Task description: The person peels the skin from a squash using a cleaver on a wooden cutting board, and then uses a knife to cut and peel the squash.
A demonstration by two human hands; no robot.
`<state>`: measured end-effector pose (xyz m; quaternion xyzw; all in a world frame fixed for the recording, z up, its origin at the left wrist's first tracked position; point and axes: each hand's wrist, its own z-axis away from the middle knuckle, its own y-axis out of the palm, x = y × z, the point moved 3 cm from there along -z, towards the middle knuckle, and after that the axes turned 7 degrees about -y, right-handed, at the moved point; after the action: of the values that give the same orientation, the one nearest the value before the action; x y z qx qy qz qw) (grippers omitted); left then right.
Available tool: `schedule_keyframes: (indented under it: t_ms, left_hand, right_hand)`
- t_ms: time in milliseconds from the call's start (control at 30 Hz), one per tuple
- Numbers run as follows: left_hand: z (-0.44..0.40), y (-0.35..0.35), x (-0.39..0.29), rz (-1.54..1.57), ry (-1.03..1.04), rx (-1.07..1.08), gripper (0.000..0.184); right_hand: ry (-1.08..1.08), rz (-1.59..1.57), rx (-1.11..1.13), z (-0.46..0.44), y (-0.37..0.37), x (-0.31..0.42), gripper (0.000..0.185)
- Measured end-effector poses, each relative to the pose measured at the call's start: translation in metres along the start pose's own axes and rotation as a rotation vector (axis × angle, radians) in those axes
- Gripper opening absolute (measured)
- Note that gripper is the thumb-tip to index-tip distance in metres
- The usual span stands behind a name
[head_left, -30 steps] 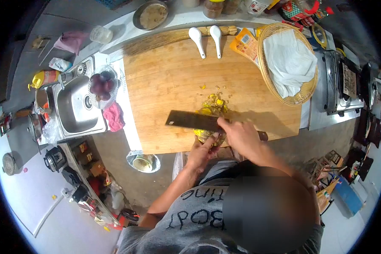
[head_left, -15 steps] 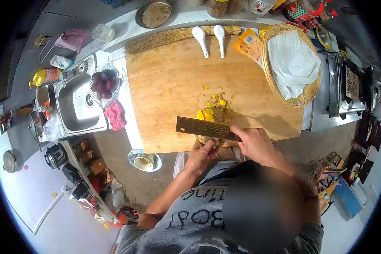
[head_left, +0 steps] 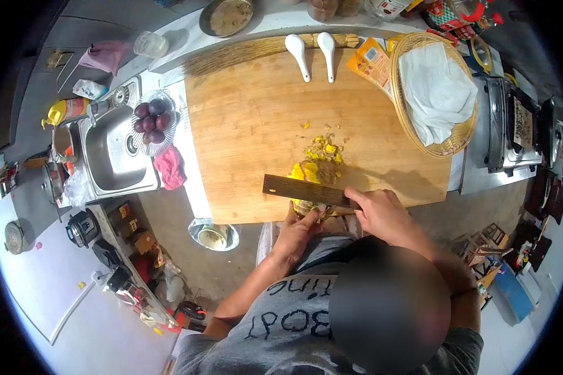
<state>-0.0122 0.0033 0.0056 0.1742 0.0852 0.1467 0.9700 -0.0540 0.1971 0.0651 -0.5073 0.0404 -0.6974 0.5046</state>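
My right hand [head_left: 381, 212] is closed round the handle end of a dark, wide-bladed cleaver [head_left: 303, 189]. The blade lies across a yellow and brown food piece [head_left: 301, 207] near the front edge of the wooden board [head_left: 250, 131]. Just below the blade, the fingers of my left hand [head_left: 299, 228] are closed on this food, whose exact kind I cannot make out. Chopped yellow and brown bits [head_left: 323, 150] are heaped on the board beyond the blade, with a few loose crumbs farther up.
Two white spoons [head_left: 326, 55], an orange packet [head_left: 370, 64] and a wicker basket [head_left: 470, 128] with white cloth line the board's back and right. Leftward are a plate of dark round fruit [head_left: 149, 124], a pink cloth [head_left: 169, 167] and a sink [head_left: 109, 159]. A stove [head_left: 510, 128] stands right.
My right hand and the cleaver have shifted right and slightly toward me since a second ago. The blade now looks more face-on. My left hand still holds the food.
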Motion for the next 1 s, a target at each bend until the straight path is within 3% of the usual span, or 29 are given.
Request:
schedule_keyframes:
  t_ms: [800,1000]
  left_hand:
    - [0.001,0.006,-0.006,0.026,-0.055,-0.099,0.039]
    - [0.0,0.008,-0.008,0.065,-0.023,-0.016,0.042]
  right_hand:
    - [-0.045,-0.152,-0.063,-0.043,0.004,-0.012,0.039]
    - [-0.04,-0.201,-0.022,-0.035,-0.014,-0.01,0.038]
